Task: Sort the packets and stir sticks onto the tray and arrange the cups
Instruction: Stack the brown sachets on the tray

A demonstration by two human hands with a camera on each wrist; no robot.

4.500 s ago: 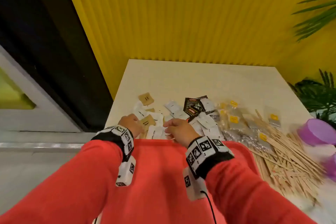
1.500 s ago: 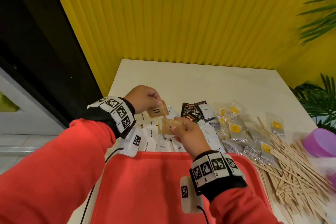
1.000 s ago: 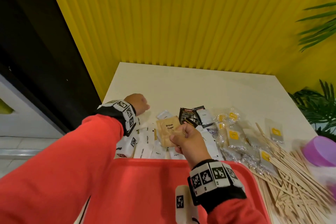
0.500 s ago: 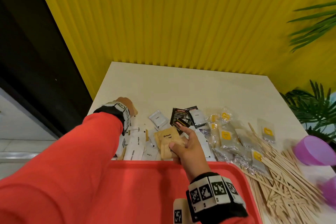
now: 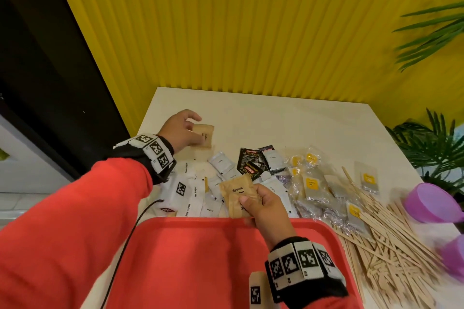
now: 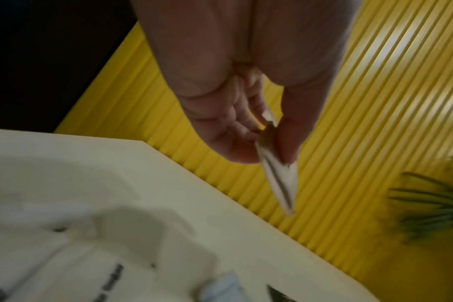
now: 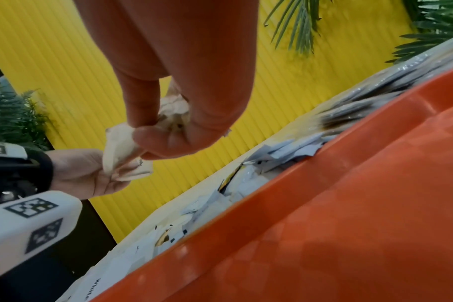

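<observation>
The left hand (image 5: 179,129) pinches a brown packet (image 5: 204,134) above the surface (image 5: 288,123). The right hand (image 5: 263,204) grips a stack of brown packets (image 5: 237,194) just past the red tray's (image 5: 200,258) far rim. White packets (image 5: 193,190) lie between the hands; stir sticks (image 5: 391,241) and purple cups (image 5: 431,202) sit right of the right hand.

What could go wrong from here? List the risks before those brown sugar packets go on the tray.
1. The right hand pinches several brown sugar packets at one corner, so one might slip back into the mixed pile.
2. The left hand holds another brown packet by its edge only, a loose grip.
3. The left sleeve hangs over the white sugar packets and could drag them.
</observation>
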